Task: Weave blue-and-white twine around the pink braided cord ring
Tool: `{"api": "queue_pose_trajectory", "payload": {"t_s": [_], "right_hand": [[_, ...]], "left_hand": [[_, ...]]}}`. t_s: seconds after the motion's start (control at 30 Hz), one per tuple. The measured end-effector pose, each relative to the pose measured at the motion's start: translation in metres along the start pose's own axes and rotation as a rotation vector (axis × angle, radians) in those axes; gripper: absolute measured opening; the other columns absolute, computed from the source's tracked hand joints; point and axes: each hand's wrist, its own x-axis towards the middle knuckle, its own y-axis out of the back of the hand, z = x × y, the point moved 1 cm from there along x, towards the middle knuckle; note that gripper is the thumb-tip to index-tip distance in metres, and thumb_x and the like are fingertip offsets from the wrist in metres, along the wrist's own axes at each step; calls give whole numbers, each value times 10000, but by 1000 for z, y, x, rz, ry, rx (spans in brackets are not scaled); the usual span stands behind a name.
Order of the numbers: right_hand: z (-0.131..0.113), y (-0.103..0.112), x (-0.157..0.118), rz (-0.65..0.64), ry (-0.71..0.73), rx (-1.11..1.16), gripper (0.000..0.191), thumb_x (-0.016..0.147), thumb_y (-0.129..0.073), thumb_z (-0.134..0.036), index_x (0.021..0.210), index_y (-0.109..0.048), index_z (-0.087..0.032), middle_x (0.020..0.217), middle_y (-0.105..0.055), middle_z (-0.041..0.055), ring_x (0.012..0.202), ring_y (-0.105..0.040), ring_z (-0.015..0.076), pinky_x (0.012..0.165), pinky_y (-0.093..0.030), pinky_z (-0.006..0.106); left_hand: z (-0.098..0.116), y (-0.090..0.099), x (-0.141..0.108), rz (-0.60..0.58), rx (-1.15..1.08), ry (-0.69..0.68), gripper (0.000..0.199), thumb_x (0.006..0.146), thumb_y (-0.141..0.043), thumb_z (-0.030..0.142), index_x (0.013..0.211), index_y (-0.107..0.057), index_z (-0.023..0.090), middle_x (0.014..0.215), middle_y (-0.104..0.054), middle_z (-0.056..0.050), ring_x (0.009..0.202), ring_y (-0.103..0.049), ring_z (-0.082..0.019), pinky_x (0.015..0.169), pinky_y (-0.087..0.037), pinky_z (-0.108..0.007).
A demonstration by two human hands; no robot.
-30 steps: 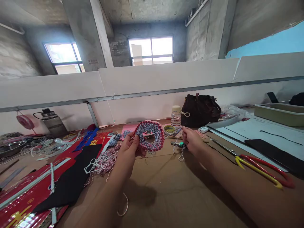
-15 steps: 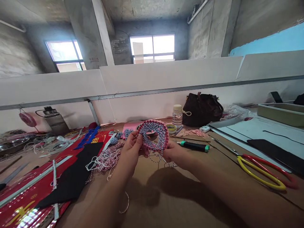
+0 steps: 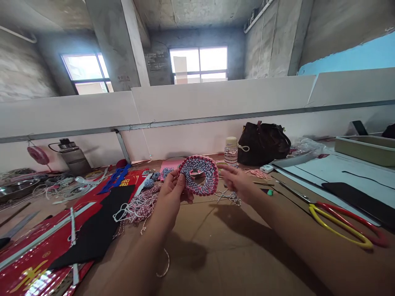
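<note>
A braided ring (image 3: 211,179) of blue-and-white cord with a pink scalloped edge is upright above the table. My left hand (image 3: 173,187) is closed on its left side, thumb in front and fingers behind. Just right of the ring, apart from it, is my right hand (image 3: 239,183), slightly blurred. Its fingers stretch toward the ring, and I see nothing held in them. Loose blue-and-white cord (image 3: 230,198) lies below that hand. A pink-and-white cord bundle (image 3: 142,205) is beside my left wrist.
Long scissors with red and yellow handles (image 3: 339,222) lie at right, near a black flat piece (image 3: 361,201). A jar (image 3: 231,151) and dark bag (image 3: 262,142) stand at the back. Red packaging (image 3: 27,246) and black fabric (image 3: 92,230) cover the left. A green-tipped tool (image 3: 270,192) is partly hidden.
My right hand has let go of the ring's lower right side and moved up and to the right. The ring now faces me more fully in my left hand.
</note>
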Motion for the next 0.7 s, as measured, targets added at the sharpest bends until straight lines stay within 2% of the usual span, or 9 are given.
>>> {"api": "queue_pose_trajectory", "payload": {"t_s": [0.13,0.2,0.3,0.5,0.7], "right_hand": [[5,-40,-27,-275,-95,-84,342,687,-791,-456,792,-635,-170,520,-400,-78,454,-275,59,432,-195,221],[6,-48,-36,-342,-100,-174,305,736,-752,-450,792,-636,-173,536,-420,-70,470,-307,67,440,-217,223],[5,-45,-37,-359,-74,-272,270,773,-701,-443,823,-634,-186,547,-403,-74,481,-306,75,443,-207,225],[12,-31,-22,-366,-38,-233,299,754,-688,-453,702,-550,-193,530,-339,-85,474,-233,71,447,-172,239],[17,-24,-15,-398,-26,-221,341,757,-705,-488,715,-558,-184,548,-322,-84,489,-232,73,463,-170,239]], "left_hand": [[-1,-1,-1,-12,6,6,539,729,-755,542,1058,-509,194,614,-602,65,447,-553,-97,451,-453,-203],[-1,-1,-1,-16,28,7,519,740,-742,545,1053,-512,201,615,-603,64,447,-551,-97,452,-449,-202],[-2,-1,-2,-14,47,18,496,756,-731,537,1052,-518,200,640,-613,57,448,-554,-89,467,-456,-201],[-5,-1,-1,-10,49,-16,508,750,-738,522,1058,-502,194,752,-643,29,460,-583,-102,453,-483,-236],[-7,1,0,-7,81,-50,493,772,-715,511,1072,-494,189,800,-647,17,470,-598,-102,448,-488,-239]]}}
